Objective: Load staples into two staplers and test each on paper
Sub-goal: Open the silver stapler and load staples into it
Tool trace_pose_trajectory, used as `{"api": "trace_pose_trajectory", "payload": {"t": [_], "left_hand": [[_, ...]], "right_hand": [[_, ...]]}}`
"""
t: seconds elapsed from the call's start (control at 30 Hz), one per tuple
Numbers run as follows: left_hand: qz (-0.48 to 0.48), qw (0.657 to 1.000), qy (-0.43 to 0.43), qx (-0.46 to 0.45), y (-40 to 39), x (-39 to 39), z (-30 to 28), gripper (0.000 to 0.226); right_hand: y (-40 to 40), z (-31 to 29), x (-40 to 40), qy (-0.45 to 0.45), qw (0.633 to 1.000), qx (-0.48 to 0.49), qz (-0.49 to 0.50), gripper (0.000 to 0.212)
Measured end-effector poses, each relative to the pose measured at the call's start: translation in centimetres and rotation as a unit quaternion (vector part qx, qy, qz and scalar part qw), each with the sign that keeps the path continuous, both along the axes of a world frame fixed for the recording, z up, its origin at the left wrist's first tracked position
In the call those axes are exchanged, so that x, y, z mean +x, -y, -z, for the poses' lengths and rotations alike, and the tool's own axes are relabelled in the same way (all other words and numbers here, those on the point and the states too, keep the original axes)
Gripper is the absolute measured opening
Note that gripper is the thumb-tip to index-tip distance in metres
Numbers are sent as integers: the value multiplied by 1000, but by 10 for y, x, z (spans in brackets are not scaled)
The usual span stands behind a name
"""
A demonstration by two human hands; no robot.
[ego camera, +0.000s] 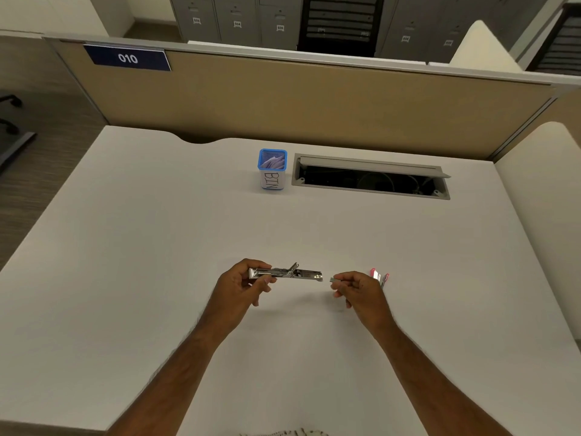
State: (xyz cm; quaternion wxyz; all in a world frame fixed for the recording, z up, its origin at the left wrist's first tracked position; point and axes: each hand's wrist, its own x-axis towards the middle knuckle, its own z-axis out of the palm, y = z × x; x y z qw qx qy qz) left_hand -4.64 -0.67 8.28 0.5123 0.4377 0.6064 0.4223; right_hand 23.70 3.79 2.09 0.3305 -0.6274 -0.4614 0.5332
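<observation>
Two bare forearms reach up over the white tabletop (125, 231). The left hand (242, 286) has its grip closed round one end of a silver stapler (286, 273), swung open and held level above the tabletop. Just right of the stapler's free end, the right hand (358, 289) pinches a short strip of staples (334, 279) between thumb and fingers. Beyond that hand, further right of the stapler, lies a pink stapler (379, 276), partly hidden. A blue bin (272, 169) stands well beyond the stapler. The metal stapler looks stiff and slick, best held by its body sides. The staple strip is likely light and brittle, so a gentle pinch along its sides suits it.
</observation>
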Motion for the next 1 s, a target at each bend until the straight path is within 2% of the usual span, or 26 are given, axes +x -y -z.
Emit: {"api": "trace_pose_trajectory", "payload": {"t": [0.27,0.4,0.5,0.63,0.77,1.0], "left_hand": [[2,1000,19,-4,1,6,-2,17],[21,1000,19,-6,3,12,-5,17],[40,999,-4,-2,3,17,-9,16],[50,999,-15,3,3,22,-13,15],[50,999,-15,3,4,22,-15,14],[56,998,-19,4,5,23,-14,14]], "right_hand": [[-8,-50,-8,47,992,117,-15,6],[-6,-83,-29,53,973,209,-82,11],[-3,-91,-42,93,950,257,-154,13],[1,-83,-50,161,927,258,-218,9],[4,-81,-53,191,916,261,-237,11],[7,-81,-51,191,917,258,-237,11]]}}
